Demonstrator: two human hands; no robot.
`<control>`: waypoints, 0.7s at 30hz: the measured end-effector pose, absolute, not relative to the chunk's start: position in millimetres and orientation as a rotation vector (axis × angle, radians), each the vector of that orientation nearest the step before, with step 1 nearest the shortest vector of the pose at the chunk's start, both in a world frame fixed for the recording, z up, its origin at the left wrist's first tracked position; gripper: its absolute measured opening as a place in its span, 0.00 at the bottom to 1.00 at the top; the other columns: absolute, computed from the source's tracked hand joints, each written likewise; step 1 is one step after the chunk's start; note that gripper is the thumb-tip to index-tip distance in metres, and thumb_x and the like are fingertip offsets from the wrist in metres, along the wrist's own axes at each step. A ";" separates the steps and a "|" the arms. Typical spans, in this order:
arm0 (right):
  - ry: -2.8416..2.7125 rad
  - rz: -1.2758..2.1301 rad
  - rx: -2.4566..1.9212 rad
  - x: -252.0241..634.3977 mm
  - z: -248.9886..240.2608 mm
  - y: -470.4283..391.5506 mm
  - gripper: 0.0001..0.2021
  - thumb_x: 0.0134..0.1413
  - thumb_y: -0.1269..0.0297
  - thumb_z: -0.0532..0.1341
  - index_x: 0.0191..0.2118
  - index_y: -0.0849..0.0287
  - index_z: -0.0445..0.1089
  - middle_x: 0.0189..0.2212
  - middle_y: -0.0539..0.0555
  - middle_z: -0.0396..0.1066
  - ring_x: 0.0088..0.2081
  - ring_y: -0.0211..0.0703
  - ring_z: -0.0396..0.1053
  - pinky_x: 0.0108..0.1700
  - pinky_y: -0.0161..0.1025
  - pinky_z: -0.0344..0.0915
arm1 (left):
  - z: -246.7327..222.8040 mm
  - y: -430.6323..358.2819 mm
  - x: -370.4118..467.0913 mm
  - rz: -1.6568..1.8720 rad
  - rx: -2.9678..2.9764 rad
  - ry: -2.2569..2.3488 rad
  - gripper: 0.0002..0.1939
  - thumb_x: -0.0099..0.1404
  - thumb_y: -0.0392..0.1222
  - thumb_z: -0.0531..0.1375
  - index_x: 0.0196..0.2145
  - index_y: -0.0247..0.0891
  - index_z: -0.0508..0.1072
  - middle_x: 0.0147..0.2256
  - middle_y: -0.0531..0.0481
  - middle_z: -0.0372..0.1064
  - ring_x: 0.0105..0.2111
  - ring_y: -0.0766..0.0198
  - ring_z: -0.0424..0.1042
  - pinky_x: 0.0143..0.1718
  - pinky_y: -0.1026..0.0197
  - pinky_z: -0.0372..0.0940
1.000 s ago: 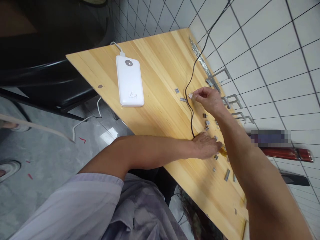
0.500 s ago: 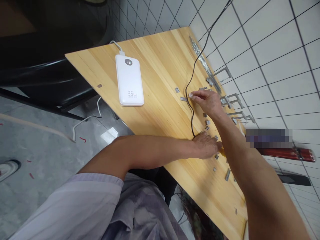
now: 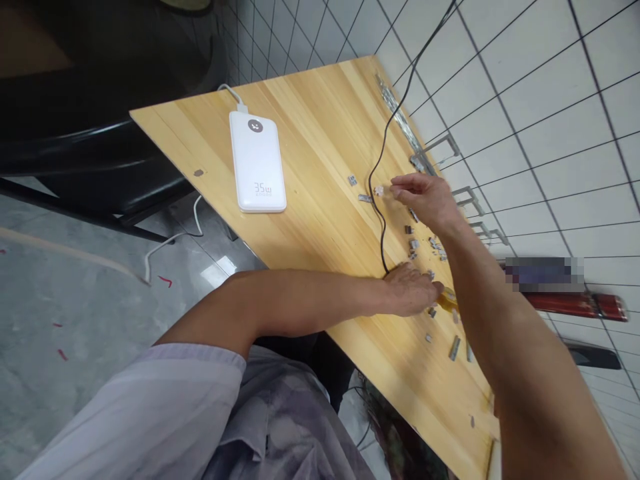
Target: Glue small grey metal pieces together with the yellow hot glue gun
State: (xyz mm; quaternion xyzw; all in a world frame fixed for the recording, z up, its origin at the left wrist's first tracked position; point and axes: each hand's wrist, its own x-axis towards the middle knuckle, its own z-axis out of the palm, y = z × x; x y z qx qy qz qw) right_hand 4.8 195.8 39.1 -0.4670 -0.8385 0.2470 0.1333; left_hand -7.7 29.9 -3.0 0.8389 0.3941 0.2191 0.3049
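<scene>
Right hand (image 3: 427,200) drew back from the pale piece (image 3: 379,191), grip slightly spread; I cannot tell the grip of the left hand (image 3: 410,291).

White power bank (image 3: 257,163), tiled wall (image 3: 545,133), gray floor (image 3: 105,320)

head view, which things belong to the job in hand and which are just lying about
Likely part of the job:
small pale piece, just off the right hand
yellow item at the left hand
small grey pieces, probably

Seemingly just lying about:
white power bank
dark red item
</scene>
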 end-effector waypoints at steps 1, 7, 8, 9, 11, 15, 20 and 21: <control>-2.397 0.761 -1.362 7.0 45.1 194.1 0.12 0.54 0.61 0.76 0.44 0.55 0.86 0.40 0.55 0.86 0.40 0.49 0.82 0.50 0.52 0.81 | -1.9 29.3 -9.0 0.574 2.223 1.041 0.20 0.86 0.46 0.57 0.65 0.35 0.78 0.58 0.36 0.83 0.57 0.47 0.83 0.59 0.45 0.68; -2.217 0.838 -1.278 30.2 99.9 148.7 0.04 0.56 0.64 0.73 0.35 0.54 0.79 0.31 0.50 0.80 0.33 0.42 0.75 0.43 0.44 0.76 | -1.3 27.4 -12.3 0.557 2.195 1.048 0.19 0.87 0.48 0.54 0.65 0.38 0.76 0.60 0.38 0.81 0.60 0.49 0.80 0.62 0.46 0.66; -2.145 0.806 -1.229 37.4 109.0 136.1 0.04 0.55 0.65 0.72 0.32 0.54 0.77 0.28 0.50 0.78 0.32 0.41 0.74 0.42 0.43 0.75 | -1.3 27.4 -12.7 0.567 2.195 1.046 0.19 0.87 0.48 0.54 0.64 0.38 0.76 0.59 0.38 0.82 0.60 0.49 0.81 0.62 0.46 0.66; -2.073 0.790 -1.179 46.1 116.6 122.6 0.04 0.54 0.66 0.71 0.31 0.53 0.76 0.27 0.49 0.77 0.31 0.41 0.73 0.41 0.42 0.73 | -1.0 27.4 -13.3 0.577 2.200 1.045 0.19 0.87 0.48 0.54 0.64 0.37 0.76 0.59 0.37 0.82 0.60 0.49 0.81 0.62 0.46 0.66; -1.906 0.694 -1.070 68.3 125.8 93.6 0.07 0.54 0.64 0.67 0.27 0.51 0.72 0.23 0.48 0.73 0.28 0.43 0.70 0.37 0.44 0.69 | 0.7 26.8 -14.7 0.593 2.219 1.047 0.19 0.88 0.47 0.53 0.64 0.35 0.75 0.58 0.36 0.81 0.59 0.48 0.81 0.61 0.45 0.67; -1.722 0.474 -0.993 122.8 116.5 32.3 0.12 0.58 0.61 0.67 0.24 0.47 0.70 0.20 0.48 0.68 0.23 0.49 0.66 0.32 0.48 0.63 | 6.0 22.0 -16.8 0.623 2.240 1.053 0.19 0.88 0.47 0.52 0.64 0.34 0.74 0.59 0.37 0.81 0.58 0.49 0.81 0.61 0.46 0.67; -1.764 0.255 -1.052 173.1 71.8 -23.8 0.19 0.72 0.53 0.64 0.26 0.48 0.73 0.23 0.51 0.74 0.26 0.52 0.71 0.35 0.51 0.68 | 13.2 19.5 -18.9 0.794 2.215 1.106 0.20 0.89 0.48 0.52 0.66 0.35 0.71 0.60 0.39 0.81 0.62 0.51 0.79 0.62 0.48 0.68; -1.791 0.219 -1.061 179.2 61.9 -29.1 0.19 0.73 0.53 0.64 0.27 0.48 0.74 0.24 0.51 0.74 0.26 0.51 0.72 0.34 0.51 0.69 | 16.5 20.9 -21.0 0.880 2.177 1.125 0.19 0.89 0.48 0.53 0.67 0.36 0.71 0.61 0.39 0.81 0.63 0.51 0.79 0.62 0.49 0.68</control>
